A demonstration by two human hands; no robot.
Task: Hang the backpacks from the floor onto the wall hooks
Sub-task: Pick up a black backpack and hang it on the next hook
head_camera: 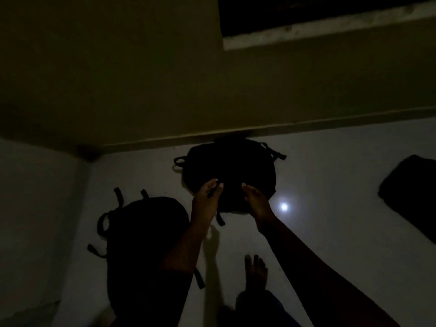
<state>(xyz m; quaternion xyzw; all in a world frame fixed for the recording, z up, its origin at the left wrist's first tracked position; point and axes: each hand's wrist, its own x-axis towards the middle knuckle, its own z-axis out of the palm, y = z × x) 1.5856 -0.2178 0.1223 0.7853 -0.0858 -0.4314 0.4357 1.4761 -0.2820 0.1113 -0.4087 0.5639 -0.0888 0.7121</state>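
Observation:
The room is very dark. A black backpack [232,166] lies on the pale floor against the base of the wall, its straps sticking out at both sides. My left hand [207,199] rests at its near left edge with fingers apart, touching the fabric. My right hand [256,201] sits at its near edge, fingers stretched over the bag. Whether either hand grips anything is not visible. A second black backpack [144,237] lies on the floor at the lower left, partly behind my left forearm. No wall hooks are in view.
A third dark flat object [410,194] lies on the floor at the right edge. A bright light reflection [284,206] glints on the floor beside my right hand. My bare foot [256,272] stands below. A dark wall opening with a pale ledge [330,27] is at the upper right.

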